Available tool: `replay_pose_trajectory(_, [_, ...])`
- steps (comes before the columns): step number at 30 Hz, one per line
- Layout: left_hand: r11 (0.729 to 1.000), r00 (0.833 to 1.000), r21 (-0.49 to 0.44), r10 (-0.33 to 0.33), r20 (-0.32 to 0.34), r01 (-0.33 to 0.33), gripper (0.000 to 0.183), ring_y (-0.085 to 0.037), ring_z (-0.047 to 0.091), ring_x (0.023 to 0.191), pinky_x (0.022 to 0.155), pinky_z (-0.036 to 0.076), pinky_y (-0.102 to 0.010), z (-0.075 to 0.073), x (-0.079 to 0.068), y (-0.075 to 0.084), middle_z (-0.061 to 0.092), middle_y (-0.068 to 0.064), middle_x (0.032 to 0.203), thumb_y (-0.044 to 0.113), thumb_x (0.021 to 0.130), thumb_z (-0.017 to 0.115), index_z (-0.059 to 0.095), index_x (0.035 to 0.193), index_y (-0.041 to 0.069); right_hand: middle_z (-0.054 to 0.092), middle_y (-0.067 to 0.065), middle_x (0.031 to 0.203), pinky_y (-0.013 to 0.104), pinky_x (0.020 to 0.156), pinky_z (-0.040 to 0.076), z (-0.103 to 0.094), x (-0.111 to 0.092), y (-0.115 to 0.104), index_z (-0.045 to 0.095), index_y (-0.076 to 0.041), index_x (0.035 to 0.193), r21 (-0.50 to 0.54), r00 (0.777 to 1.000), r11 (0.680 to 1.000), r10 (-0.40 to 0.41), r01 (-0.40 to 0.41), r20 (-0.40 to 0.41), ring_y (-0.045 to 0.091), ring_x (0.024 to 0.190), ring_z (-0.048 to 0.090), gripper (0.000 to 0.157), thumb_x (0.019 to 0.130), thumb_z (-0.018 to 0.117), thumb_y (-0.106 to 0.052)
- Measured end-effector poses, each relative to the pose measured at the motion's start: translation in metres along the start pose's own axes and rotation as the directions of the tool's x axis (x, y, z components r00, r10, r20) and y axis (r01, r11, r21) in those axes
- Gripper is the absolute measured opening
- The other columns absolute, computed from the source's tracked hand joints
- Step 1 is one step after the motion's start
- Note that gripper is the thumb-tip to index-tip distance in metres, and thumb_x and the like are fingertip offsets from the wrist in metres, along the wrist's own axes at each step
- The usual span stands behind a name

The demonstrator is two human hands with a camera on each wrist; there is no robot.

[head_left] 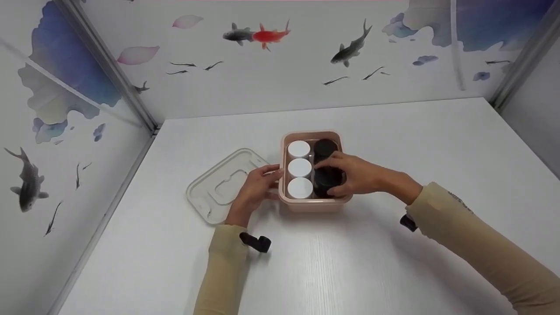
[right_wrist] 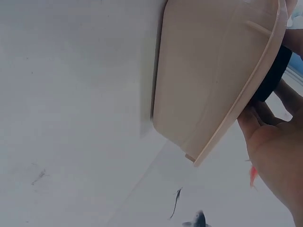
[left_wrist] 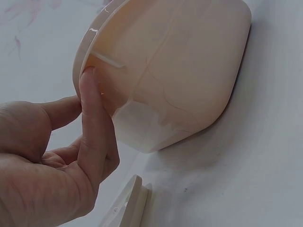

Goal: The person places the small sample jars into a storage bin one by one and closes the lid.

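A pale pink plastic box (head_left: 316, 207) stands on the table, holding round white-topped jars (head_left: 299, 168) in its left row and black-topped ones (head_left: 325, 148) in its right row. My right hand (head_left: 361, 175) reaches over the right rim, fingers and thumb around a black-topped jar (head_left: 327, 183) near the front. In the right wrist view its black top (right_wrist: 274, 75) rises above the rim; its lower part is hidden. My left hand (head_left: 257, 186) holds the box's left rim, with thumb and bent finger (left_wrist: 90, 94) at the rim in the left wrist view.
Left of the box, partly behind my left hand, a translucent lid (head_left: 208, 188) lies on the white table (head_left: 315, 271). Printed panels with fish stand behind (head_left: 271, 87) and on the left. Black straps (head_left: 256, 242) are on both wrists.
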State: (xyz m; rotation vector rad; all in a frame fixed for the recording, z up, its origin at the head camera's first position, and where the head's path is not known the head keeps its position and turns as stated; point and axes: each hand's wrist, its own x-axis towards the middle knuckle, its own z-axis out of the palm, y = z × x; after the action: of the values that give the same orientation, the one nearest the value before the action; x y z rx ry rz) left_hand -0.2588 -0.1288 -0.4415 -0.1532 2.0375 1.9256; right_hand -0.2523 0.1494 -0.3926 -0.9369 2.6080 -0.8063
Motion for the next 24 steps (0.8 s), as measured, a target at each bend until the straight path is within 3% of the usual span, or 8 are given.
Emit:
replay_pose_trajectory(9, [1.0,1.0,0.008,0.006,0.003,-0.006,0.047,-0.019,0.072,0.094,0.066,0.061,-0.029,-0.0005,0.0,-0.004,0.068,-0.016,0.126,0.026,0.099,0.064,0.055,0.142,0.008,0.051,0.017,0.131,0.047,0.098,0.051,0.0034,0.0009,-0.0019,0.059,-0.006,0.139,-0.126,0.998,0.991,-0.053,0.055,0.018,0.031,0.116,0.056,0.063,0.082,0.083,-0.021])
replay_pose_trajectory(16, [1.0,1.0,0.007,0.005,0.002,-0.005,0.045,-0.019,0.071,0.096,0.066,0.061,-0.028,-0.0003,0.0014,-0.0008,0.068,-0.016,0.126,0.026,0.1,0.063,0.055,0.141,0.008,0.051,0.017,0.129,0.046,0.098,0.053,0.0022,0.0015,-0.0069,0.058,-0.005,0.14,-0.152,0.999,0.988,-0.012,0.02,0.053,0.03,0.117,0.056,0.063,0.082,0.082,-0.009])
replay_pose_trajectory(24, [1.0,1.0,0.008,0.011,0.008,-0.011,0.043,-0.018,0.071,0.093,0.065,0.061,-0.028,0.0005,-0.0004,0.0001,0.068,-0.015,0.125,0.024,0.1,0.063,0.056,0.14,0.008,0.051,0.02,0.13,0.048,0.102,0.053,0.006,0.003,-0.0066,0.061,0.0,0.135,-0.178,0.999,0.984,-0.005,0.013,0.048,0.034,0.124,0.054,0.059,0.082,0.083,-0.01])
